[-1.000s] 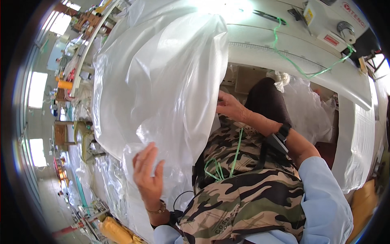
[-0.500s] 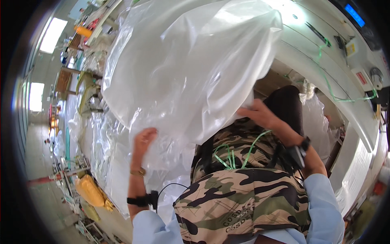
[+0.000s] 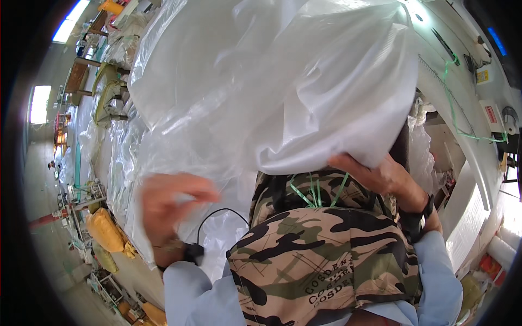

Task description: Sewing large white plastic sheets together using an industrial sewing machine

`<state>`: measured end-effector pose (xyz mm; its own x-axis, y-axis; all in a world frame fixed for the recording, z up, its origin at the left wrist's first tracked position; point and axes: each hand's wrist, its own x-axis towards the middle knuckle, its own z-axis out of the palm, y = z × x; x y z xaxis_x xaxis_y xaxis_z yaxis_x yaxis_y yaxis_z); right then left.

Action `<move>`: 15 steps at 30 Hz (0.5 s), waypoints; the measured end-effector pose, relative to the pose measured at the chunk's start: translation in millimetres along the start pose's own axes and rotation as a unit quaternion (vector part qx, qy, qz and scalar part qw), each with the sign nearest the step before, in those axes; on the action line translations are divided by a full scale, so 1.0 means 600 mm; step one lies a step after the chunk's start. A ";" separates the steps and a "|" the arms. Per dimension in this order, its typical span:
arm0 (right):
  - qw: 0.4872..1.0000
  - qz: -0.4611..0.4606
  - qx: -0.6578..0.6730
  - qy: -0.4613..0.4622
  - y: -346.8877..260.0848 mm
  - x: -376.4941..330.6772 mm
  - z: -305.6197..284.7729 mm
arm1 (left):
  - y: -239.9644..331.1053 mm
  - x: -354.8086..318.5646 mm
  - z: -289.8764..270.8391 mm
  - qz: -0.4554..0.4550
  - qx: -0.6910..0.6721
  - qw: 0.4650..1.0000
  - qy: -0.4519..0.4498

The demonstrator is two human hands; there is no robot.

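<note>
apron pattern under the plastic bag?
Camouflage: tan, green and black patches on the apron, below the plastic bag. Head view shows it.

The big plastic bag (image 3: 272, 81) is thin translucent film, milky white, glossy where the light strikes it and creased into soft folds. The right hand (image 3: 375, 174) grips its lower edge against the camouflage apron (image 3: 326, 255), a matt woven cloth in tan, green and black. The left hand (image 3: 171, 204) is blurred against the film. The sleeves (image 3: 440, 277) are smooth pale-blue cloth. Thin green plastic strips (image 3: 312, 193) lie glossy on the apron. A black cable (image 3: 215, 217) looks rubbery. The white bench (image 3: 462, 108) is smooth and semi-glossy.
</note>
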<state>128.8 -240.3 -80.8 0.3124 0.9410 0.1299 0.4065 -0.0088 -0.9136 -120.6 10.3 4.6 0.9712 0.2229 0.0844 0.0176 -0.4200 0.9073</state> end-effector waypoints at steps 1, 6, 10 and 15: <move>0.996 0.072 0.044 0.003 -0.015 0.022 0.006 | -0.004 0.013 0.049 -0.036 0.078 0.996 -0.033; 0.990 -0.142 -0.006 0.002 -0.048 0.051 0.003 | -0.191 0.038 0.165 -0.104 0.116 0.975 0.157; 0.961 0.010 0.272 -0.043 -0.093 0.013 -0.011 | -0.255 0.086 0.179 -0.098 0.046 0.979 0.173; 0.923 0.040 0.360 -0.132 -0.058 -0.073 -0.056 | -0.235 0.171 0.238 -0.057 -0.006 0.998 -0.033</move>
<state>129.8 -292.3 -41.8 0.0572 0.9976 0.0393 -0.3142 0.0553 -0.9477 10.6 -33.0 -173.5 0.9767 0.2097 -0.0464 0.1258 -0.3839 0.9147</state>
